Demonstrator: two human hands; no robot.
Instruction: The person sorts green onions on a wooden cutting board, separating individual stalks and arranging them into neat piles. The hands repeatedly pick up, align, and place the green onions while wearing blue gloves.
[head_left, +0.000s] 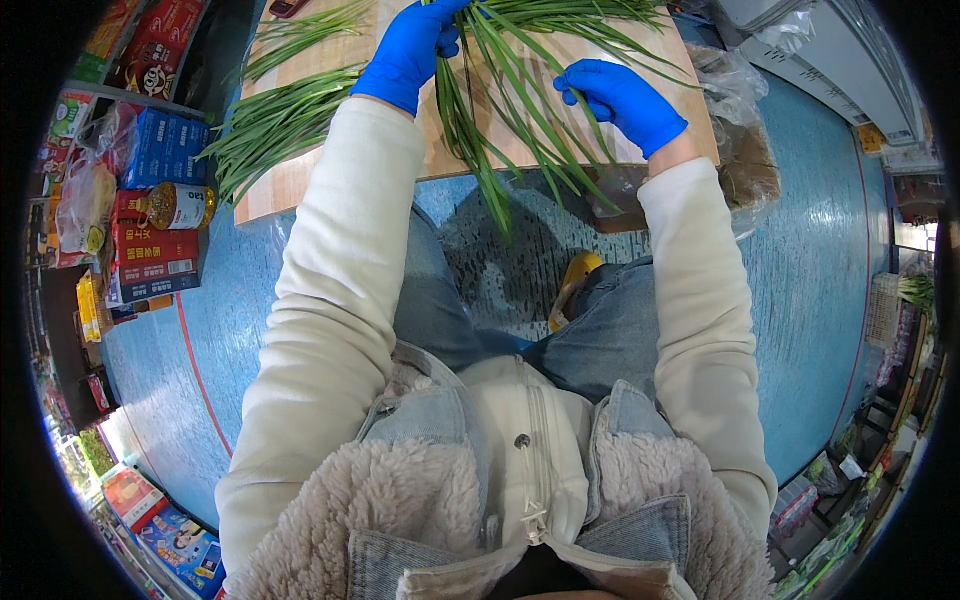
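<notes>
My left hand (417, 51), in a blue glove, is closed around the upper part of a bunch of long green leaves (480, 112), likely garlic chives, that hangs over the near edge of the wooden board (300, 176). To the right, my right hand (619, 101), gloved alike, has its thumb and fingertips together on one of the hanging leaves. A cut-off view hides the top of the bunch. Left of my left hand lies a thick pile of the same leaves (289, 124), with a smaller pile (311, 34) beyond it. More leaves (592, 16) lie at the top right.
Beside the board on the right stands a cardboard box with clear plastic (742, 165). At the left are stacked cartons (154, 244) and a bottle of yellow oil (180, 206). A white appliance or cabinet (832, 60) stands top right. My knees are below the board's near edge.
</notes>
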